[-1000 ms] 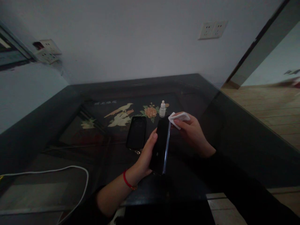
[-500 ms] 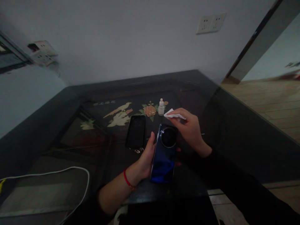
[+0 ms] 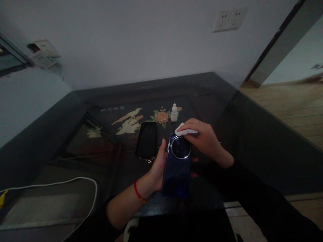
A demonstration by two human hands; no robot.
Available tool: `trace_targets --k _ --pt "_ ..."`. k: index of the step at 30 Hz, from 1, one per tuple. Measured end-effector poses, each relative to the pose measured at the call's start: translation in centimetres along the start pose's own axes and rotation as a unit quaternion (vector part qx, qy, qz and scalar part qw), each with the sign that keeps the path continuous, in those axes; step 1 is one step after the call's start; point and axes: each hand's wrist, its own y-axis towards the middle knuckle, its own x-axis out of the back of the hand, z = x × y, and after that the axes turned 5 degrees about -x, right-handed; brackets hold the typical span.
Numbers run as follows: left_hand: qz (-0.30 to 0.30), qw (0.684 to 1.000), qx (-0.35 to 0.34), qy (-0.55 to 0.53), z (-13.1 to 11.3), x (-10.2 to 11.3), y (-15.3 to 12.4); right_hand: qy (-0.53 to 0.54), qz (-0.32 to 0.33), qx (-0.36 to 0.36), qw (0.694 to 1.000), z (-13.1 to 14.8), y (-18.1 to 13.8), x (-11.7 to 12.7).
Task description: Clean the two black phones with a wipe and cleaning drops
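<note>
A blue smartphone (image 3: pixel 176 174), its back with a big round camera ring facing me, rests in my left hand (image 3: pixel 158 168). The thumb lies along its left edge and fingertips show past its right edge. My right hand (image 3: pixel 204 137) pinches a folded white tissue (image 3: pixel 185 130) against the phone's top end, just above the camera ring. Left of the phone, a black phone case (image 3: pixel 146 140) with a small chain charm lies on the table. A small dropper bottle (image 3: pixel 174 113) with a white top stands upright beyond the phone.
The dark glossy table (image 3: pixel 202 97) carries a bird-and-flower inlay (image 3: pixel 130 122) and meets the wall at the back. A white cable (image 3: pixel 50 184) curves over the left front. Wall sockets (image 3: pixel 230 19) sit above the table.
My right hand has brought the tissue down from just above the phone onto its top edge. The left hand still holds the phone, whose blue reflection has darkened.
</note>
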Motion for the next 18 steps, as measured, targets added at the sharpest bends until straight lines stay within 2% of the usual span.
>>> trace_targets --k 3,8,14,16,18 --pt "-0.006 1.0 0.001 -0.001 0.1 0.0 0.1 0.002 0.002 0.002 1.0 0.3 0.1 -0.4" --pt "-0.078 0.997 -0.005 -0.013 0.3 -0.2 0.1 -0.017 0.01 0.082 0.996 1.2 -0.6 -2.3" --pt "-0.122 0.992 -0.029 -0.031 -0.3 0.1 0.4 -0.054 0.019 0.163 0.985 1.4 -1.6 -3.5" --pt "-0.126 0.991 -0.035 -0.038 -0.6 0.3 0.5 -0.065 0.036 0.213 0.974 1.5 -1.7 -3.6" --pt "-0.118 0.991 -0.035 -0.049 -0.8 0.3 0.6 -0.076 0.034 0.229 0.97 1.5 -1.8 -3.7"
